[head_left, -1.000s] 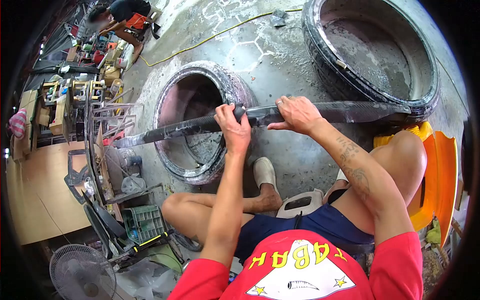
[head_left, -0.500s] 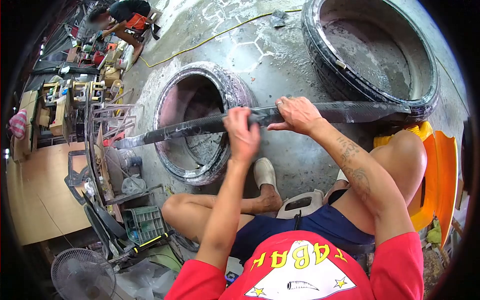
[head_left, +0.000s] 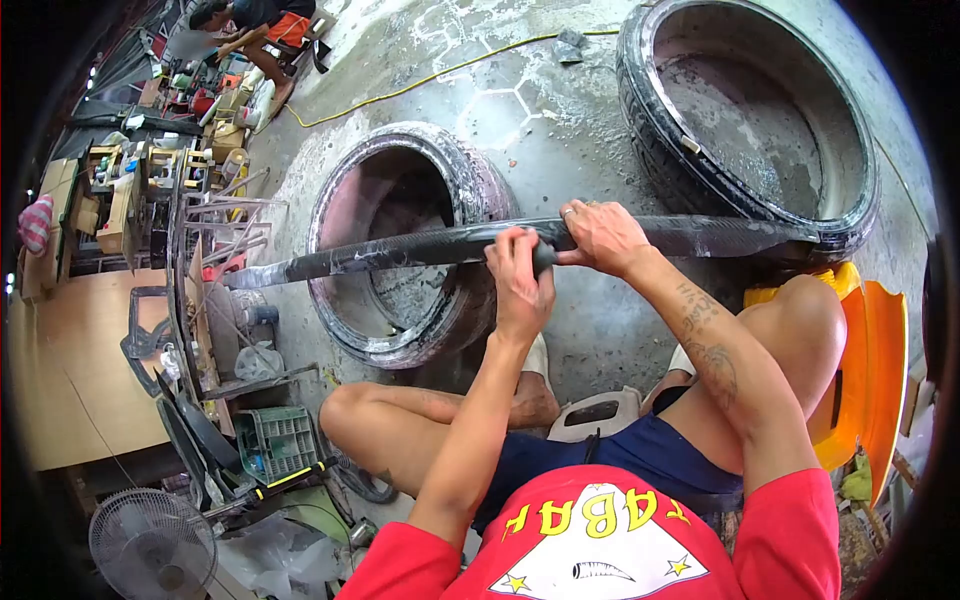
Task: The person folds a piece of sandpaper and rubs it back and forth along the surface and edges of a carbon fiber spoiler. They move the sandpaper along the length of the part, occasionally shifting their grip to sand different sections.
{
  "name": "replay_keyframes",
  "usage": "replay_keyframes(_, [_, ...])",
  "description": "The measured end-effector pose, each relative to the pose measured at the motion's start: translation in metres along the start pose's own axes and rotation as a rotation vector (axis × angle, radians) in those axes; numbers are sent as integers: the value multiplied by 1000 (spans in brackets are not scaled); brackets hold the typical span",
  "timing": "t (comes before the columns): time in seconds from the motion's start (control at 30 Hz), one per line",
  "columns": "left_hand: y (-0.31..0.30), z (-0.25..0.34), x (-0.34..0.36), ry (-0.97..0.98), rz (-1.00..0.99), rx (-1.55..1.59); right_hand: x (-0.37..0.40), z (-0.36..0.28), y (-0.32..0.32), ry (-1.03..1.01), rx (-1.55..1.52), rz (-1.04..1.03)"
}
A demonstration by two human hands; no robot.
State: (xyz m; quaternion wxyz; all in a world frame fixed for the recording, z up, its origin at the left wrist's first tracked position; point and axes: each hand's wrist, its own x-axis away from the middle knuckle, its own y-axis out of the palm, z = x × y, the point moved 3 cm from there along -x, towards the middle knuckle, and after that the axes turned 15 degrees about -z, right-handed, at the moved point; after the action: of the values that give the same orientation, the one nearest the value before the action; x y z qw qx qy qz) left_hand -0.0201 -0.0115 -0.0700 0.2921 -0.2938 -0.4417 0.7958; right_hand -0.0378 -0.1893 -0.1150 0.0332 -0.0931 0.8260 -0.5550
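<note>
The ground is a bare concrete floor (head_left: 560, 110), stained and chalk-marked, in an open workshop; its left side is crowded with a wooden board (head_left: 70, 380), cluttered racks (head_left: 130, 190), a green crate (head_left: 280, 440) and a standing fan (head_left: 150, 545). A yellow cable (head_left: 420, 80) trails across the floor toward another person (head_left: 250, 15) crouched at the far top left.

Two tyres lie flat on the floor: the large tyre (head_left: 650, 130) at the upper right and the smaller tyre (head_left: 470, 170), smeared white, straight ahead; an orange plastic seat (head_left: 870, 370) sits under the person's right thigh.

A long black strip (head_left: 400, 250) is held up in front of the person; its long axis runs almost level from left to right, the left end dipping slightly toward the racks, the tapered right end pointing at the near wall of the large tyre; it crosses above the smaller tyre's opening; whether its tip touches the large tyre I cannot tell.

The left hand (head_left: 522, 285) is clenched round the strip near its middle; the right hand (head_left: 600, 235), just beside it, grasps the strip from above, fingers curled over the far edge.
</note>
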Motion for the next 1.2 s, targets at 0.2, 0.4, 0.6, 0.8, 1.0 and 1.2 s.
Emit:
replay_keyframes(0.2, [-54,-52,15,-145,175,32,7,-11,-5,59,-12,-36])
replay_keyframes(0.4, [-32,-70,23,-180,208,-29,11,-18,-14,86,3,-132])
replay_keyframes(0.6, [-18,-79,19,-199,257,6,2,-14,-17,81,-15,-135])
replay_keyframes(0.8, [-17,-84,5,-211,224,-15,-15,-11,-27,119,-49,-338])
replay_keyframes(1.0, [-17,-85,-1,-209,232,-4,-22,-20,-20,-13,-42,-339])
replay_keyframes(1.2, [-19,-84,0,-224,216,8,-16,-21,-19,-167,63,-248])
